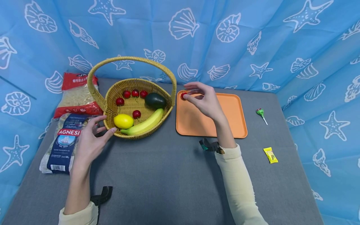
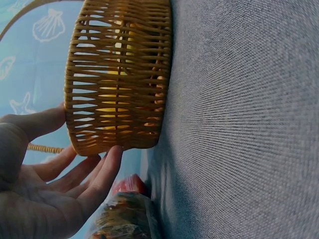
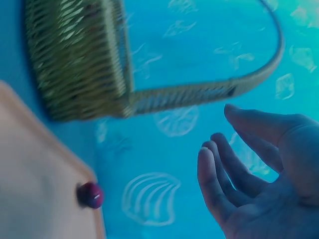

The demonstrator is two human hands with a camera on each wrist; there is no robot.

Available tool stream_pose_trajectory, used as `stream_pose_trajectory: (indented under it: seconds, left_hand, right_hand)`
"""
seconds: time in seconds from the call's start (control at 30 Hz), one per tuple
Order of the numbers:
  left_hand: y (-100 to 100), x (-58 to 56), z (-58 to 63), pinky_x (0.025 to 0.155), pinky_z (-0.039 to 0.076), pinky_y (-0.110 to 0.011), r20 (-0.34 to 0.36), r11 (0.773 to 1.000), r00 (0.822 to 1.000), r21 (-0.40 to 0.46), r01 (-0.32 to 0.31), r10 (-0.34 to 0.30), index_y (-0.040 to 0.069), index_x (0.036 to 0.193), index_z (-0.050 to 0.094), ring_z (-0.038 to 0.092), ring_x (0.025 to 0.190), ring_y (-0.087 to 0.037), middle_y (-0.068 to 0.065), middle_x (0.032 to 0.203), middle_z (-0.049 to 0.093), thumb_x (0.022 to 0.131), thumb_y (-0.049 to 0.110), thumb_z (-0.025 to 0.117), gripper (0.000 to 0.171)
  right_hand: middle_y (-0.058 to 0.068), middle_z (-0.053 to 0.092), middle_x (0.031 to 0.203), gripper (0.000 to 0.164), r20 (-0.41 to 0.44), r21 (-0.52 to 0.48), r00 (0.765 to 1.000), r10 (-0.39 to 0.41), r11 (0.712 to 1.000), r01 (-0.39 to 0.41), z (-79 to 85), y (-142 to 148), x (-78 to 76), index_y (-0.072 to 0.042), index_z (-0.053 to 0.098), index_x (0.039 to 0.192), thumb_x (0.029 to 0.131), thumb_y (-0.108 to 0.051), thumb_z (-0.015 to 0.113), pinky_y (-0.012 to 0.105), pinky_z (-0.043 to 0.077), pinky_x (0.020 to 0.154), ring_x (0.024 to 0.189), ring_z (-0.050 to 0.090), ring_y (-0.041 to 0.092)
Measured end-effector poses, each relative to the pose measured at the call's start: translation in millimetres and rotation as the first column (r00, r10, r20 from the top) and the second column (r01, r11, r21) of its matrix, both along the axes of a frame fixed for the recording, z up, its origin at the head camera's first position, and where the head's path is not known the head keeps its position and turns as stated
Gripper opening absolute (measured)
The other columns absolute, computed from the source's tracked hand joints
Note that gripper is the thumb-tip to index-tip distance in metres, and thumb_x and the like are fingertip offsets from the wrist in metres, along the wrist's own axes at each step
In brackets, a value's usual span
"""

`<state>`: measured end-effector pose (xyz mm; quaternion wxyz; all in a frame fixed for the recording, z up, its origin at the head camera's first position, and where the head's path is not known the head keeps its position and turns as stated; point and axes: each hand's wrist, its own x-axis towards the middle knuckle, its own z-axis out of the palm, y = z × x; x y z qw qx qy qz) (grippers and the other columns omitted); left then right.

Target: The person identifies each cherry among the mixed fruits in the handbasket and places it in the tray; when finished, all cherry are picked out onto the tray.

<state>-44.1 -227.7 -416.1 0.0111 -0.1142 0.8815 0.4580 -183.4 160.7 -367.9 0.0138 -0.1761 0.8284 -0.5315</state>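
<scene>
A wicker basket (image 1: 139, 82) with a tall handle holds several red cherries (image 1: 120, 101), an avocado (image 1: 155, 101), a lemon (image 1: 123, 121) and a banana (image 1: 146, 123). My left hand (image 1: 91, 140) holds the basket's left end, thumb at the rim and fingers against the outer side in the left wrist view. One cherry (image 3: 90, 195) lies on the orange tray (image 1: 225, 125), near its far left corner. Over that corner is my right hand (image 1: 206, 101), fingers spread and loosely bent. The right wrist view shows it apart from the cherry, with nothing between thumb and fingers.
Left of the basket lie a red pasta bag (image 1: 77, 97) and a blue Agnesi pasta bag (image 1: 63, 147). A green lollipop (image 1: 260, 113) and a yellow wrapped candy (image 1: 270, 155) lie right of the tray. A blue shell-patterned curtain (image 1: 202, 40) hangs behind the grey table.
</scene>
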Motion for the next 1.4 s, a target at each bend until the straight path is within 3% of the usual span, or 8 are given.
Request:
stream_pose_trajectory:
  seconds: [0.27,0.4,0.53,0.8,1.07,1.3,1.4]
  left_hand:
    - [0.2,-1.8,-0.5,0.108,0.056,-0.068,0.016,1.0,1.0,0.006,-0.001,0.001,0.015,0.164,0.044,0.058,0.143,-0.053,-0.023,0.174,0.037,0.105,0.037,0.073,0.07]
    - [0.6,-3.0,-0.7,0.107,0.057,-0.067,0.008,1.0,1.0,0.006,0.001,-0.001,0.015,0.163,0.044,0.059,0.143,-0.052,-0.022,0.173,0.038,0.105,0.038,0.073,0.069]
    - [0.5,-3.3,-0.6,0.107,0.058,-0.066,0.003,1.0,1.0,0.004,0.006,-0.006,0.015,0.163,0.045,0.059,0.142,-0.052,-0.022,0.173,0.038,0.105,0.038,0.073,0.069]
    - [-2.1,-3.4,-0.6,0.106,0.057,-0.068,0.003,1.0,1.0,0.01,0.02,-0.02,0.014,0.164,0.044,0.058,0.143,-0.053,-0.024,0.173,0.037,0.105,0.039,0.073,0.07]
    - [-2.4,-3.7,-1.7,0.105,0.058,-0.068,0.016,1.0,1.0,0.013,0.021,-0.021,0.015,0.165,0.043,0.058,0.144,-0.053,-0.023,0.173,0.038,0.105,0.042,0.072,0.072]
    - [-2.6,-2.2,-2.3,0.107,0.056,-0.069,0.035,1.0,0.999,0.016,0.015,-0.015,0.016,0.166,0.04,0.055,0.145,-0.054,-0.022,0.174,0.036,0.106,0.043,0.07,0.072]
    - [-3.1,-1.6,-2.5,0.107,0.057,-0.069,0.036,1.0,0.999,0.018,0.016,-0.017,0.016,0.166,0.04,0.056,0.144,-0.054,-0.022,0.174,0.036,0.106,0.043,0.07,0.072]
  right_hand:
    - [0.014,0.078,0.118,0.031,-0.099,-0.096,0.993,0.069,0.992,-0.079,26.8,-10.4,29.3,-0.005,0.074,0.129,0.098,-0.008,0.079,0.031,0.067,0.086,0.102,0.074,0.019]
    - [0.018,0.077,0.113,0.029,-0.118,-0.12,0.977,0.177,0.974,-0.191,33.1,-23.6,35.4,0.0,0.074,0.126,0.097,-0.003,0.078,0.029,0.066,0.084,0.098,0.073,0.019]
    - [0.017,0.078,0.115,0.028,-0.071,-0.096,0.95,0.304,0.946,-0.31,34.5,-43.1,34.2,-0.001,0.074,0.126,0.098,-0.006,0.078,0.03,0.065,0.086,0.098,0.073,0.018]
    - [0.009,0.076,0.116,0.029,0.009,-0.007,0.884,0.468,0.884,-0.468,28.0,-88.8,11.3,-0.005,0.073,0.129,0.1,-0.009,0.078,0.036,0.066,0.09,0.098,0.072,0.018]
    - [0.015,0.076,0.125,0.03,0.119,0.081,0.819,0.561,0.817,-0.571,14.2,-129.2,-19.5,-0.003,0.072,0.13,0.101,-0.011,0.076,0.027,0.063,0.101,0.109,0.073,0.019]
    - [0.019,0.074,0.12,0.032,0.301,0.039,0.762,0.573,0.791,-0.611,-7.0,-152.3,-39.8,0.002,0.069,0.133,0.104,-0.012,0.072,0.052,0.066,0.098,0.11,0.073,0.043]
    - [0.019,0.074,0.122,0.035,0.356,0.048,0.751,0.556,0.792,-0.609,-14.5,-158.4,-45.1,0.003,0.068,0.136,0.105,-0.014,0.071,0.053,0.065,0.099,0.115,0.072,0.043]
